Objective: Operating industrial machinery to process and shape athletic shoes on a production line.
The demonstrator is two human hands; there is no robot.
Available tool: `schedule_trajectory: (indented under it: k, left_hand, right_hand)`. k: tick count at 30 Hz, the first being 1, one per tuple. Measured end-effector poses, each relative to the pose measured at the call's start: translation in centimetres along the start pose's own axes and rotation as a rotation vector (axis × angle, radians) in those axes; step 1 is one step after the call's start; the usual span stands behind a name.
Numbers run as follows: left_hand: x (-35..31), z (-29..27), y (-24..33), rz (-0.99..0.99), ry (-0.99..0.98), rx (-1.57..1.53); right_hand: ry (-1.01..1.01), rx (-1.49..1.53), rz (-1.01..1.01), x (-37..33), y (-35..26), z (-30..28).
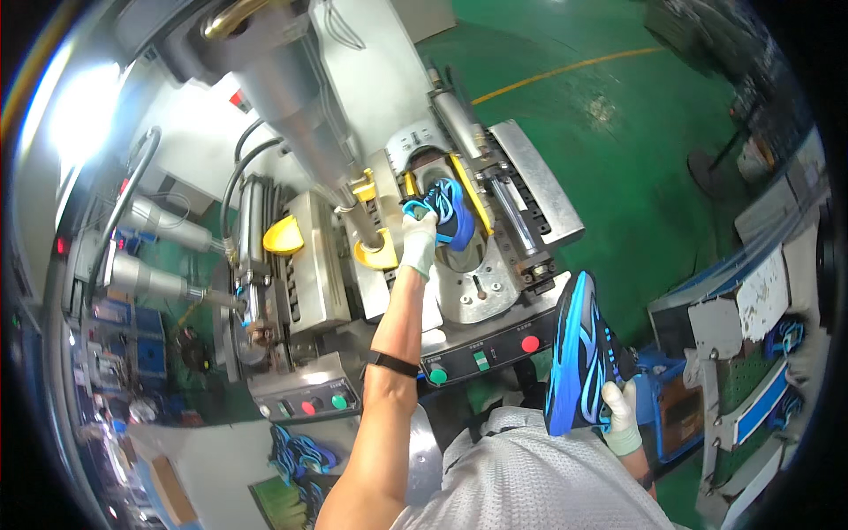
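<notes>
My left hand (pixel 421 238), in a white glove, reaches forward to a blue-and-black sports shoe (pixel 453 219) that sits in the metal bed of a pressing machine. Its fingers close on the shoe's light-blue edge near the opening. Yellow pads (pixel 474 196) flank this shoe. Close to my body on the right, my gloved right hand (pixel 621 417) grips a second blue-and-black shoe (pixel 579 353) by its lower end, toe pointing away from me. Part of the right hand's fingers is hidden behind that shoe.
A metal press column (pixel 358 216) stands left of the bed, with a yellow pad (pixel 375 252) at its foot. Control panels with red (pixel 530 344) and green (pixel 438 376) buttons line the near edge. More shoes (pixel 300 455) lie lower left. A rack (pixel 742 380) stands right.
</notes>
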State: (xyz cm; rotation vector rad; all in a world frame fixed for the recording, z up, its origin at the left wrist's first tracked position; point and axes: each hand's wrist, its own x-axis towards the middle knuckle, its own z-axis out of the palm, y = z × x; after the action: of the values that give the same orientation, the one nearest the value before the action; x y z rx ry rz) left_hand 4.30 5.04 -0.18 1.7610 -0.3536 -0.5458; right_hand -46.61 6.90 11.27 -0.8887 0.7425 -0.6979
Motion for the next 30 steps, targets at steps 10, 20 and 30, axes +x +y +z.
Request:
schedule_trajectory:
  k: [10, 20, 30]
  left_hand:
    - [-32.8, -13.6, 5.7, -0.155, -0.095, -0.361]
    - [-56.6, -20.8, -7.0, -0.456, 0.348, 0.118]
    - [-57.0, -15.1, -32.6, -0.564, 0.954, 0.267]
  right_hand:
    - [-0.398, -0.541, 0.191, 23.6, -4.3, 14.5]
    - [-0.253, -1.306, -0.469, 42.8, 10.2, 25.7]
    - [-0.210, -1.495, -0.648, 43.2, 14.5, 24.6]
